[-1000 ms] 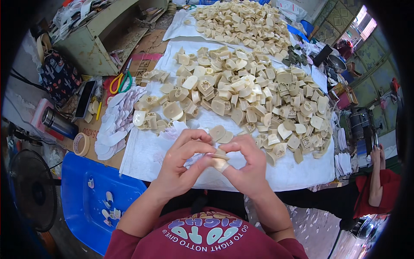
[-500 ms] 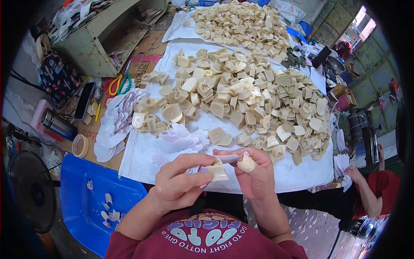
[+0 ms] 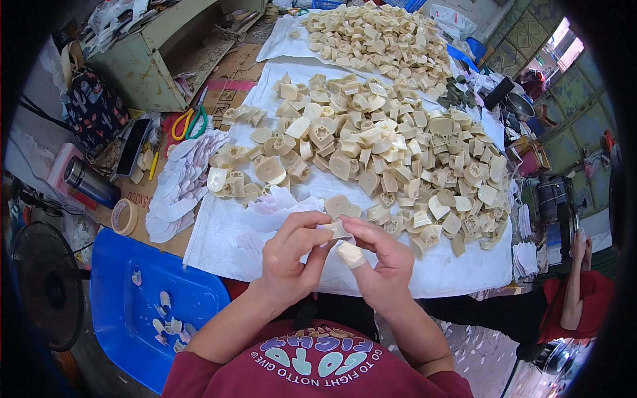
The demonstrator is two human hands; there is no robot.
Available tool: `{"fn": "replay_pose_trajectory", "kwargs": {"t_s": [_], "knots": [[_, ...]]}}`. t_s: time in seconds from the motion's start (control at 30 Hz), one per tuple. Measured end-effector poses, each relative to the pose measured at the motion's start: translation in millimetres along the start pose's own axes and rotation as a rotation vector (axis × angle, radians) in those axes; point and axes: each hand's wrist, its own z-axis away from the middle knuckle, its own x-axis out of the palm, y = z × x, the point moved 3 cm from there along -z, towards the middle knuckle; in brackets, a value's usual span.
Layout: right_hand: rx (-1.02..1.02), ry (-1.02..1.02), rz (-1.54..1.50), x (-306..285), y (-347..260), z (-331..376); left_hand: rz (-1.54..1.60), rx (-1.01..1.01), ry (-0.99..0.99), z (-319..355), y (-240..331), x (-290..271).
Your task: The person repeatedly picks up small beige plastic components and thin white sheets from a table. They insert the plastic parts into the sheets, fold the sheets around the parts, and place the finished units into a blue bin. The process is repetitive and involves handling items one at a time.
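Since half a second ago my left hand (image 3: pixel 292 255) and right hand (image 3: pixel 378 265) had closed together again, each pinching a small beige moulded plastic piece (image 3: pixel 350 254) above the white cloth (image 3: pixel 219 232), where steady fingertip pressure seemed wise

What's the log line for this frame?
left hand: pinches beige piece | right hand: holds second piece | pile: on white sheet
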Motion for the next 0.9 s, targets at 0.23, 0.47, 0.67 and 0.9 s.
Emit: {"fn": "replay_pose_trajectory", "kwargs": {"t_s": [0.23, 0.47, 0.67, 0.9], "knots": [[-0.160, -0.067, 0.108, 1.0, 13.3, -8.7, -0.021, -0.117, -0.086, 4.8, 2.1, 4.9], [0.218, -0.122, -0.473, -2.8, 34.0, -9.4, 0.857, -0.835, -0.092, 11.4, -15.1, 11.0], [-0.069, -0.098, 0.042, -4.6, 27.4, -13.2, 0.378, -0.512, -0.075, 16.1, -15.2, 10.9], [-0.382, 0.110, 0.431, -7.6, 10.2, -11.0, 1.002, -0.959, -0.036, 16.3, -10.1, 14.2]]}}
